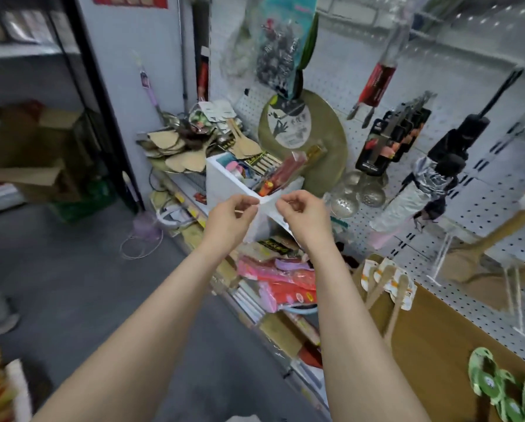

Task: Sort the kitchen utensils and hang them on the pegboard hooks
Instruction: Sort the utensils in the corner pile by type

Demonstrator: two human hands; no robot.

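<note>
A white open box (224, 181) stands on the shelf before me, packed with wrapped utensils, among them a long red packet (285, 173). Both my hands meet at its near corner. My left hand (229, 219) has its fingers curled and pinches the left side of the rim. My right hand (305, 216) pinches the white edge on the right side in the same way. The white pegboard (483, 269) runs along the right, with hooks carrying metal strainers (358, 194), packaged knives (392, 138) and red-sleeved tongs (377, 83).
Wooden spatulas (176, 147) are heaped at the shelf's far left. A round bamboo board (334, 147) leans behind the box. Pink and red packets (285, 283) lie on the lower shelf. A cardboard box with wooden spoons (386, 281) sits near right. Grey floor lies to the left.
</note>
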